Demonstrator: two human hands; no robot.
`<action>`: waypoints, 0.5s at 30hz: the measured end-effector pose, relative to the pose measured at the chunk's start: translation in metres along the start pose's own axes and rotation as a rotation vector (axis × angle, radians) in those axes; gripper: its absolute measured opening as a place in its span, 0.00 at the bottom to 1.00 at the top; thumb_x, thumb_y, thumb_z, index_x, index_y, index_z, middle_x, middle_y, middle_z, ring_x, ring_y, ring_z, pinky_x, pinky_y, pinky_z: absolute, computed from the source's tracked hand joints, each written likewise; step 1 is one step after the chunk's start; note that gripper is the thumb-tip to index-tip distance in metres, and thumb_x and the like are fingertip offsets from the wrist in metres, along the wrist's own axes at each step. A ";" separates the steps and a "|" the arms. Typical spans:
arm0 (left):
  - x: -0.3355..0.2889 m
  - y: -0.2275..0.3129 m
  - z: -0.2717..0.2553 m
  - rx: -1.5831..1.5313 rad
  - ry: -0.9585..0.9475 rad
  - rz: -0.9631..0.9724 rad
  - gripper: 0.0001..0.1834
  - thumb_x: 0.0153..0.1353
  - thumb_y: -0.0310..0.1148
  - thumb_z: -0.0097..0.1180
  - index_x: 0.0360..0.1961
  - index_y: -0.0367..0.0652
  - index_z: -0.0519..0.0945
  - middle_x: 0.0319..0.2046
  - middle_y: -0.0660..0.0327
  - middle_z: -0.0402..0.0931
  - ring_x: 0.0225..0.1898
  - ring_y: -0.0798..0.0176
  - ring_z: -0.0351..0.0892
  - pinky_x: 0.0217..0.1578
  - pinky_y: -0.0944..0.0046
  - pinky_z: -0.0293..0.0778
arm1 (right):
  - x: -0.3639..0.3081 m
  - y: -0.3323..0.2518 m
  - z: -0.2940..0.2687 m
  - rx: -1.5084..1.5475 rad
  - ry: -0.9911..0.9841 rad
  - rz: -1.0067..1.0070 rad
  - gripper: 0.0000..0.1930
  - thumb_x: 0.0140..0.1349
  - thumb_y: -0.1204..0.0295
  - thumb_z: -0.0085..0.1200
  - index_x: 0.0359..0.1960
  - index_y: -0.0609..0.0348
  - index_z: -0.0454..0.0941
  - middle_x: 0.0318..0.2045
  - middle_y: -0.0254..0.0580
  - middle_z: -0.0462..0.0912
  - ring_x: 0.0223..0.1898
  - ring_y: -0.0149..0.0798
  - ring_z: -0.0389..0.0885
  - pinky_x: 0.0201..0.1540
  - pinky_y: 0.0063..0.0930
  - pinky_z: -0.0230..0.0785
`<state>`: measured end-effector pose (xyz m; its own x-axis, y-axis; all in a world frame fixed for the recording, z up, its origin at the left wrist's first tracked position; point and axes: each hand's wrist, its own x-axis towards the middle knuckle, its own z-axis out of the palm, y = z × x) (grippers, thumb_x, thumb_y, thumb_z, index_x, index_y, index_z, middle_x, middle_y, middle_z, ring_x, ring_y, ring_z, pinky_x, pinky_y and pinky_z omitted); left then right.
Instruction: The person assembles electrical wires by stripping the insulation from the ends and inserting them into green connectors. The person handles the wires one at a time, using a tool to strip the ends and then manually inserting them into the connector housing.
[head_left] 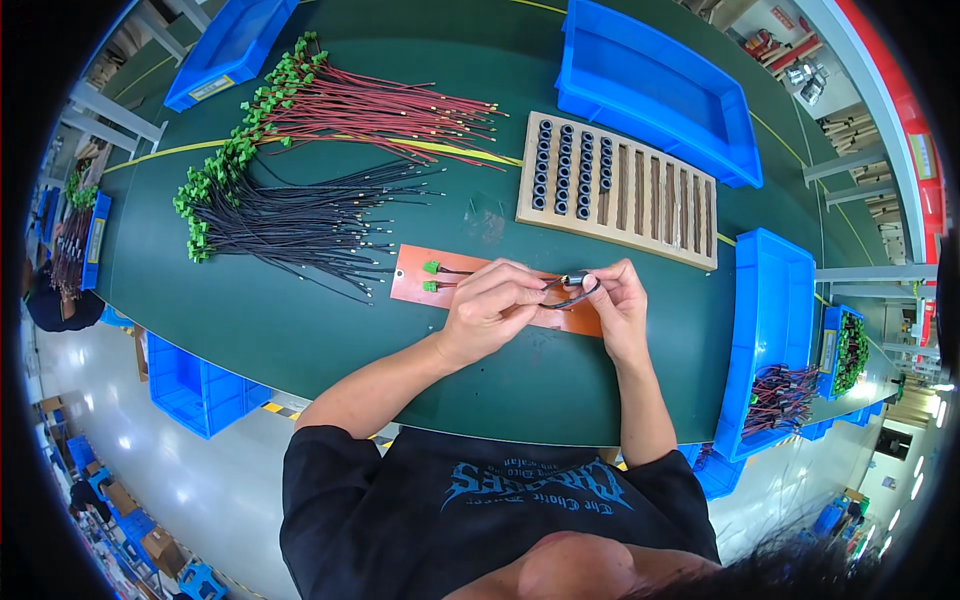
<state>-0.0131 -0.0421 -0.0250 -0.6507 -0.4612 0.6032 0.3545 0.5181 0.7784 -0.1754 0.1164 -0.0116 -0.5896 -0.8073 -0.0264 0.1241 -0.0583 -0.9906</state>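
Observation:
My left hand (493, 308) is closed, its fingertips pinching thin cables over an orange board (408, 262). Opposite it, the fingers of my right hand (620, 302) close around a black ferrite ring (574, 279). A black cable (575, 299) bends in a loop below the ring, between both hands. On the board's left part, two green connectors (431, 267) lie one above the other, their leads running under my left hand. My fingers hide part of the leads and the ring's right side.
Red cables (390, 105) and black cables (300, 215) with green connectors lie fanned at left. A slotted wooden rack (620, 228) holds several black rings. Blue bins (650, 90) stand behind it and at right (770, 300), the right one containing finished-looking cable bundles (780, 395).

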 end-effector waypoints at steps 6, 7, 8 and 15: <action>0.006 0.001 0.000 0.010 0.014 -0.019 0.08 0.48 0.15 0.70 0.29 0.36 0.86 0.35 0.57 0.87 0.40 0.54 0.85 0.40 0.58 0.82 | 0.000 -0.002 0.000 -0.005 -0.012 0.003 0.08 0.74 0.75 0.58 0.42 0.59 0.70 0.42 0.48 0.88 0.46 0.33 0.87 0.51 0.29 0.78; 0.006 0.000 0.001 -0.003 0.018 -0.039 0.08 0.48 0.15 0.70 0.30 0.36 0.86 0.35 0.57 0.87 0.41 0.54 0.85 0.40 0.58 0.82 | 0.000 -0.002 0.000 -0.004 -0.014 0.005 0.08 0.74 0.75 0.58 0.42 0.60 0.70 0.42 0.48 0.88 0.46 0.33 0.86 0.51 0.29 0.78; 0.006 -0.001 0.002 -0.016 0.022 -0.059 0.08 0.48 0.15 0.70 0.30 0.36 0.86 0.36 0.57 0.87 0.41 0.54 0.85 0.41 0.58 0.82 | 0.000 -0.003 0.001 -0.002 -0.016 0.011 0.08 0.74 0.75 0.58 0.42 0.60 0.70 0.42 0.47 0.88 0.46 0.33 0.86 0.51 0.28 0.78; 0.005 -0.008 0.008 -0.053 -0.028 -0.101 0.08 0.51 0.16 0.70 0.32 0.35 0.87 0.39 0.57 0.87 0.41 0.54 0.85 0.43 0.57 0.81 | 0.000 -0.001 0.002 -0.009 -0.031 0.022 0.07 0.74 0.76 0.58 0.42 0.60 0.70 0.42 0.46 0.88 0.45 0.30 0.85 0.51 0.28 0.78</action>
<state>-0.0246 -0.0423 -0.0296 -0.7031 -0.4886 0.5166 0.3204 0.4309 0.8436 -0.1734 0.1153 -0.0103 -0.5618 -0.8261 -0.0440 0.1298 -0.0355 -0.9909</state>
